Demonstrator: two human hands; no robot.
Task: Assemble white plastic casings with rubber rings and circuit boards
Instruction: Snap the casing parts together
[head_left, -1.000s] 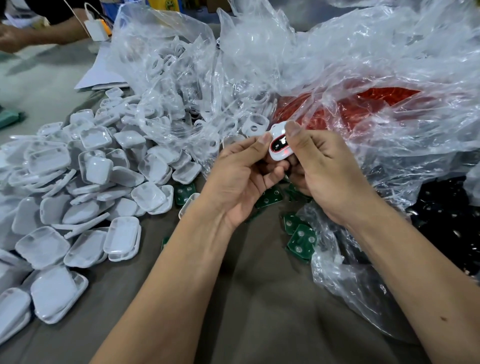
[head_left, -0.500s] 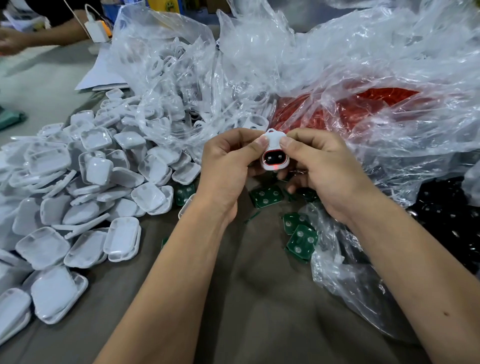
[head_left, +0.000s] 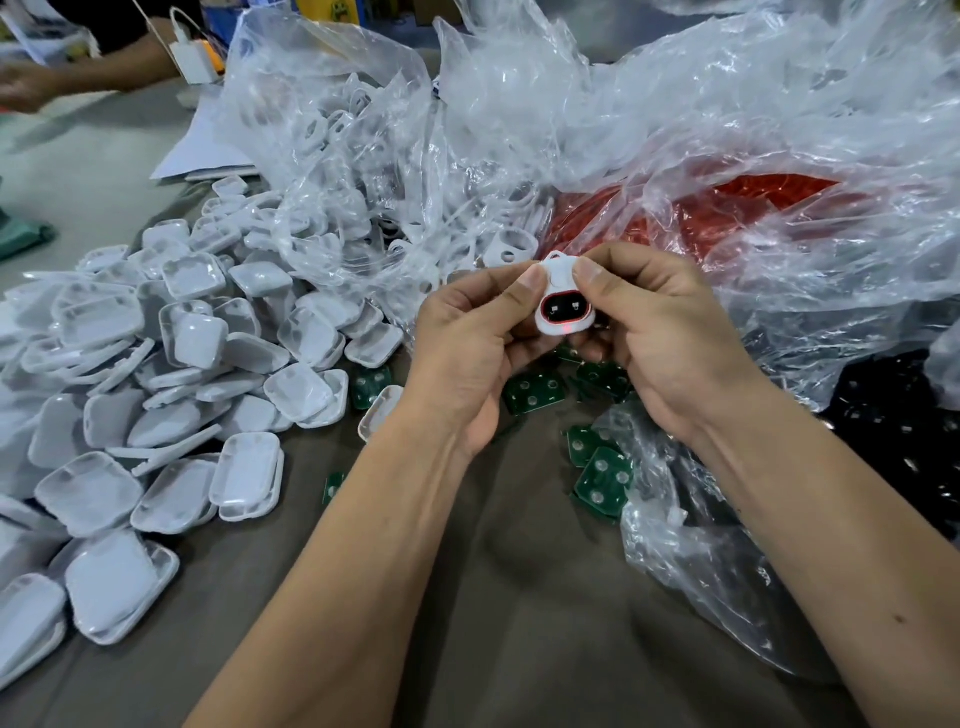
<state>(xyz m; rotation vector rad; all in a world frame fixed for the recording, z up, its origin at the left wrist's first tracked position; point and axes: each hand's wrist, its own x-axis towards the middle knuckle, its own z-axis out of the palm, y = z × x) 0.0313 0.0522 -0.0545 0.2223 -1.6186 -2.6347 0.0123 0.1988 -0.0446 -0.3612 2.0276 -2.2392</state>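
- Left hand (head_left: 467, 353) and right hand (head_left: 670, 343) are pinching a white casing (head_left: 563, 301) holding a red ring.
- Clear bag (head_left: 779, 171) is holding red rings (head_left: 748, 202).
- Another bag (head_left: 332, 135) is holding white parts.

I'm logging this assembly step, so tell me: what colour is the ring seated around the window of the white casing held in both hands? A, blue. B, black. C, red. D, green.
C: a thin red ring outlines the dark opening of the white casing, which the left hand and right hand pinch between thumbs and fingers.
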